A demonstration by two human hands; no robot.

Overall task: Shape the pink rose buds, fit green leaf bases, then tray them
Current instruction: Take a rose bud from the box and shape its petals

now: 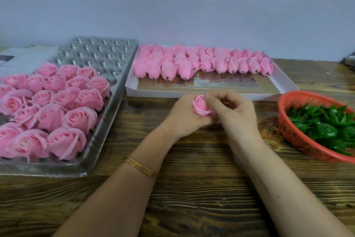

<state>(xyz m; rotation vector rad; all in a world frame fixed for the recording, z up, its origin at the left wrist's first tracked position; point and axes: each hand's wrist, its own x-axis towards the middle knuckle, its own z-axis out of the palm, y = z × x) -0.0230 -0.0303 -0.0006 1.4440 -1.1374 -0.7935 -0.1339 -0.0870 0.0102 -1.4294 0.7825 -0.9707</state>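
My left hand (pixel 184 117) grips a pink rose bud (pixel 201 107) from below, over the middle of the wooden table. My right hand (pixel 234 113) pinches the bud's outer petal at its top right with thumb and forefinger. A clear plastic tray (pixel 107 58) at the left holds several opened pink roses (pixel 57 106) with green bases; its far cups hold nothing. A white box (pixel 207 93) behind my hands holds rows of closed pink buds (pixel 201 61) lying on their sides. A red mesh basket (pixel 288 131) at the right contains green leaf bases (pixel 326 123).
A grey wall stands behind the table. Flat cardboard (pixel 25 58) lies behind the tray at far left. A dark object (pixel 350 62) pokes in at the right edge. Bare wooden tabletop (pixel 192 198) stretches between my forearms and toward the near edge.
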